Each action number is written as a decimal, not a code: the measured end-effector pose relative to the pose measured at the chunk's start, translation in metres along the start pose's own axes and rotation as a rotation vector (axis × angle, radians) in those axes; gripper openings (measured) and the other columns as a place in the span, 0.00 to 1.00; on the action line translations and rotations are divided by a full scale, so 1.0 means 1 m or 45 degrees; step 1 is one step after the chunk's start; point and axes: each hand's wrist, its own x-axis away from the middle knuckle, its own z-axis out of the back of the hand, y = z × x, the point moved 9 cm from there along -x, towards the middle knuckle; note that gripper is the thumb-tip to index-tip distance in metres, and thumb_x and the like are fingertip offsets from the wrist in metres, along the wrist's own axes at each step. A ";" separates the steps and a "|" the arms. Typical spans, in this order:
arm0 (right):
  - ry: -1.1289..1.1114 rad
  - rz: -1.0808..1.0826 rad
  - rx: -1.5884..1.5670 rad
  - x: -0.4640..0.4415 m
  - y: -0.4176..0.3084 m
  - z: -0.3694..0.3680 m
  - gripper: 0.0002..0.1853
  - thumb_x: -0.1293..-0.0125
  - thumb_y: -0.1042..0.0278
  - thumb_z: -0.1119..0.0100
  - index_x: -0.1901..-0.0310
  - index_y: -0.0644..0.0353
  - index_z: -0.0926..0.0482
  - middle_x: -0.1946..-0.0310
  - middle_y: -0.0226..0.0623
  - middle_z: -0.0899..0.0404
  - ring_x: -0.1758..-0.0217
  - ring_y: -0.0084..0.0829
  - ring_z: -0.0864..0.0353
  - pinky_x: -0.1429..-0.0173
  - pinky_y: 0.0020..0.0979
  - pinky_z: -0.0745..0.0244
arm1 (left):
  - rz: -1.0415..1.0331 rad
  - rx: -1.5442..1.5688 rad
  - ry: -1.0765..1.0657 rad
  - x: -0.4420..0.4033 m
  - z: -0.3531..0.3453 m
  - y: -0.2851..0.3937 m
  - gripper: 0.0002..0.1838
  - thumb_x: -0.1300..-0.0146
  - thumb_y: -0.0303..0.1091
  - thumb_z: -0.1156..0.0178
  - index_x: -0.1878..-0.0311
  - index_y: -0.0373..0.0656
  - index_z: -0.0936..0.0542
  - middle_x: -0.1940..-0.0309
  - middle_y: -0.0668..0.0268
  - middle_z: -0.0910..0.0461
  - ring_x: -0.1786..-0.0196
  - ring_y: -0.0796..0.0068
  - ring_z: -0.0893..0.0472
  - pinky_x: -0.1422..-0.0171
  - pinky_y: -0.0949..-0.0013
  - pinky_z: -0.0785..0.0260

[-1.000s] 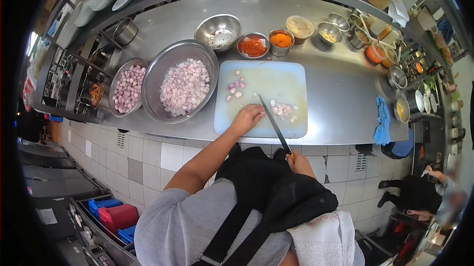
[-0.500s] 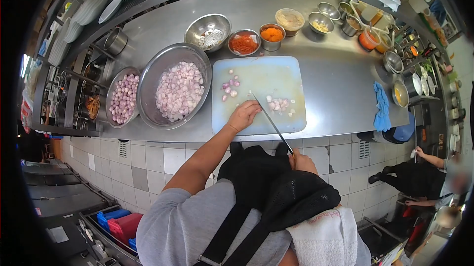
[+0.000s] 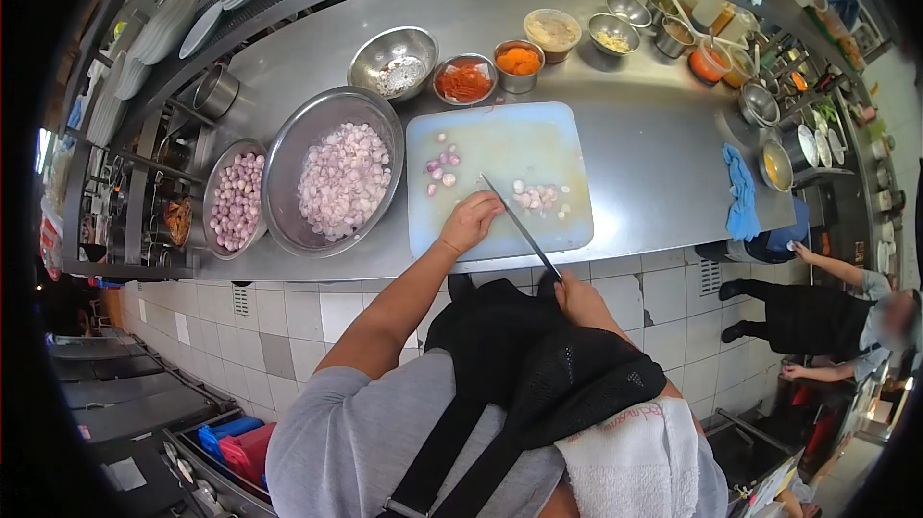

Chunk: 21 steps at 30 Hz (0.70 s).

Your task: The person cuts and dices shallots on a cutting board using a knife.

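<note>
My right hand [image 3: 582,299] grips the handle of a long knife [image 3: 524,234], whose blade slants forward and left over the pale cutting board [image 3: 495,138]. On the board's near part, my left hand [image 3: 471,220] is closed with its fingertips beside the blade; whatever they pinch is too small to make out. Several whole shallots [image 3: 442,167] lie on the board beyond and left of the blade. Right of the knife is a small group of pale, peeled or cut shallot pieces [image 3: 538,196].
To the left, a large metal bowl [image 3: 276,186] holds cut shallots, and a smaller bowl [image 3: 213,229] holds whole ones. Behind the board stand bowls of red paste [image 3: 465,82] and orange powder [image 3: 519,61]. A blue cloth [image 3: 740,193] lies right. A co-worker [image 3: 798,316] stands far right.
The view has shifted slightly, moving the board a little left and up. My right hand and the knife handle have moved slightly forward. The co-worker at right has shifted position, with an arm reaching toward the counter.
</note>
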 end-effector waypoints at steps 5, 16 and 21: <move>-0.081 0.070 -0.181 -0.032 0.007 -0.005 0.16 0.19 0.58 0.46 0.48 0.66 0.24 0.65 0.66 0.15 0.57 0.70 0.16 0.52 0.64 0.24 | 0.062 0.065 -0.051 -0.007 0.007 0.011 0.08 0.34 0.24 0.32 0.53 0.39 0.14 0.50 0.58 0.17 0.48 0.53 0.15 0.41 0.55 0.19; 0.098 -0.020 0.002 -0.009 0.017 0.000 0.15 0.19 0.59 0.45 0.45 0.64 0.24 0.65 0.65 0.14 0.59 0.70 0.15 0.51 0.66 0.22 | 0.376 -0.186 -0.344 -0.020 -0.010 -0.001 0.15 0.37 0.29 0.28 0.47 0.40 0.14 0.49 0.57 0.18 0.45 0.51 0.16 0.41 0.55 0.21; 0.076 -0.042 0.069 -0.003 0.010 0.010 0.16 0.19 0.56 0.46 0.45 0.62 0.25 0.66 0.65 0.14 0.60 0.70 0.14 0.53 0.67 0.21 | 0.031 -0.055 -0.226 -0.025 -0.001 0.011 0.09 0.38 0.25 0.29 0.54 0.39 0.12 0.51 0.59 0.16 0.46 0.54 0.16 0.41 0.56 0.21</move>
